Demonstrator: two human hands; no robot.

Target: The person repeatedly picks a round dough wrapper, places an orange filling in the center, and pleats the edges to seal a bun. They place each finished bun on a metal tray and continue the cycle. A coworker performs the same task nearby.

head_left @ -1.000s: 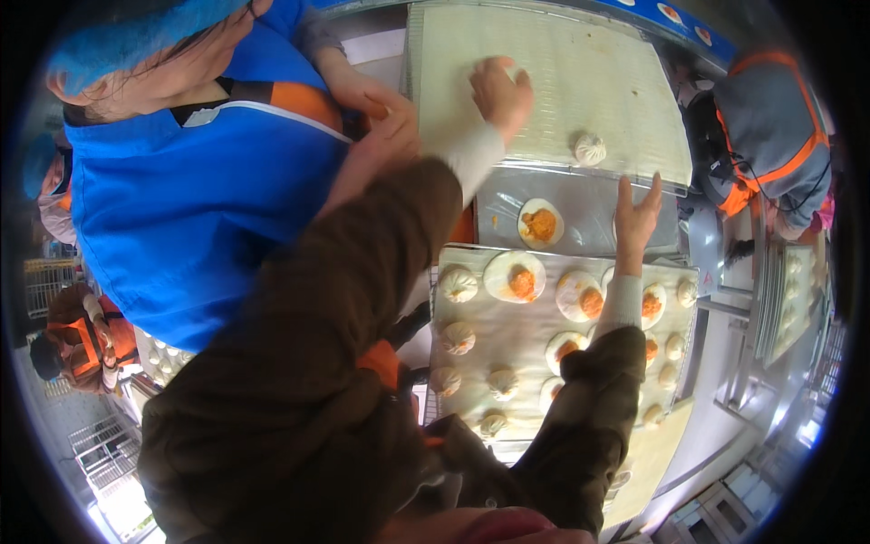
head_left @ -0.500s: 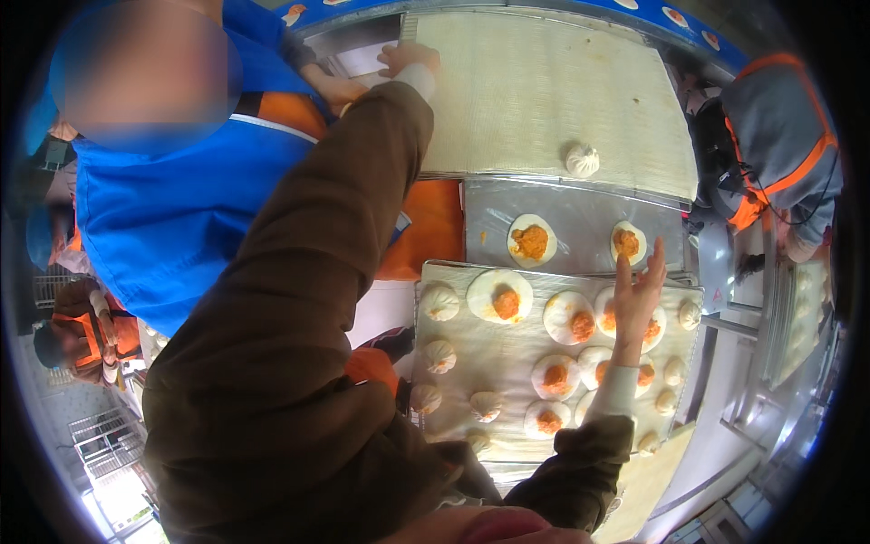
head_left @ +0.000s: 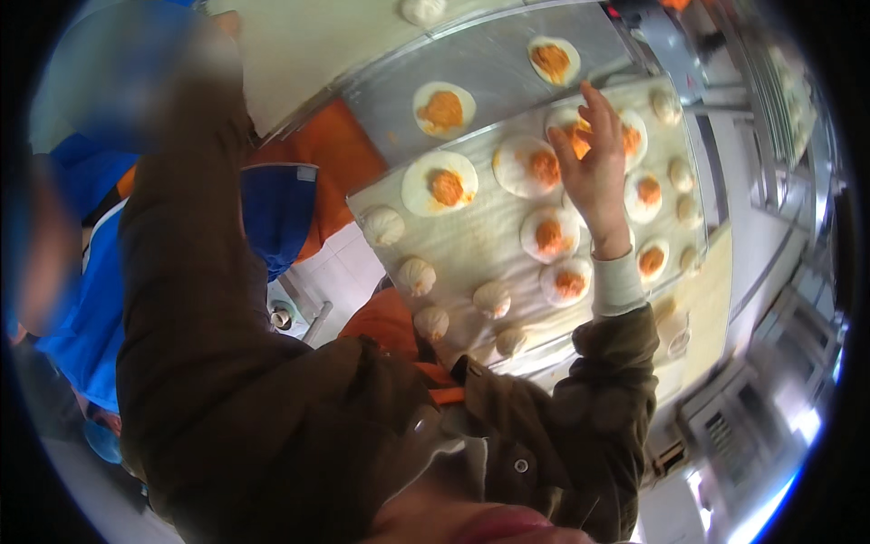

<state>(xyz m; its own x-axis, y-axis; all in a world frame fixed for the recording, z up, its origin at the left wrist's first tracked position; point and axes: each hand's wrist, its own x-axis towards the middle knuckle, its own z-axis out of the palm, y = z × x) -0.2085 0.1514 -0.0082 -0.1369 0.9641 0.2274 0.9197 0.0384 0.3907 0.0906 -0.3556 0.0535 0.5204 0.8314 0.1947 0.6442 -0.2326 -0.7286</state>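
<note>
My right hand (head_left: 595,177) is held over the cloth-lined tray (head_left: 444,313), its fingers spread and nothing between them. Below its fingers are flat dough rounds topped with orange filling, one of them partly covered by the hand. Another filled dough round (head_left: 439,186) lies to its left, and pleated buns (head_left: 417,276) sit along the tray's left side. My left arm stretches to the far left; only a small, blurred patch of my left hand (head_left: 228,23) shows, and its fingers cannot be made out.
Two filled rounds, including one dough round (head_left: 444,109), lie on a grey metal surface (head_left: 385,95) beyond the tray. A cloth-covered board (head_left: 299,45) with a pleated bun (head_left: 423,10) is farther back. A person in blue clothing (head_left: 77,290) stands close on the left.
The view has turned and shifted, so the tray appears tilted. My right hand now lies over the filled rounds on the tray. My left hand has become mostly hidden at the upper left.
</note>
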